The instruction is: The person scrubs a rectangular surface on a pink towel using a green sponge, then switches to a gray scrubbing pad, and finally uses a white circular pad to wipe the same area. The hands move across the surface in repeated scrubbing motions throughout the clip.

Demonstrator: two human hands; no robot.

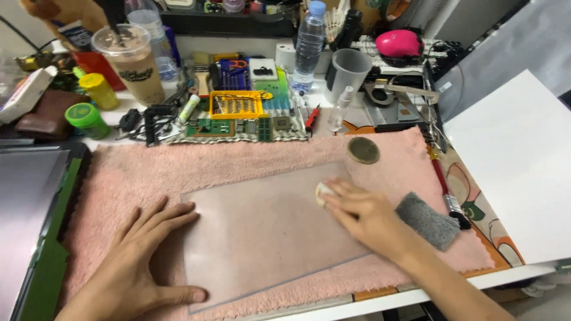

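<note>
A translucent rectangular plastic sheet [262, 238] lies flat on a pink fluffy towel [148, 172]. My left hand [140, 261] rests spread and flat on the towel at the sheet's left edge, thumb and fingertips touching the sheet. My right hand [366, 217] presses a small white pad [323, 191] against the sheet near its upper right corner. Only the pad's tip shows past my fingers.
On the towel lie a round dark disc [363, 150] and a grey cloth [428, 221], with a red-handled tool [447, 193] beside it. Behind stand a yellow bit case [237, 105], circuit boards [235, 126], a water bottle [310, 47], a clear cup [350, 69], an iced drink [134, 62]. A white board [517, 160] lies right.
</note>
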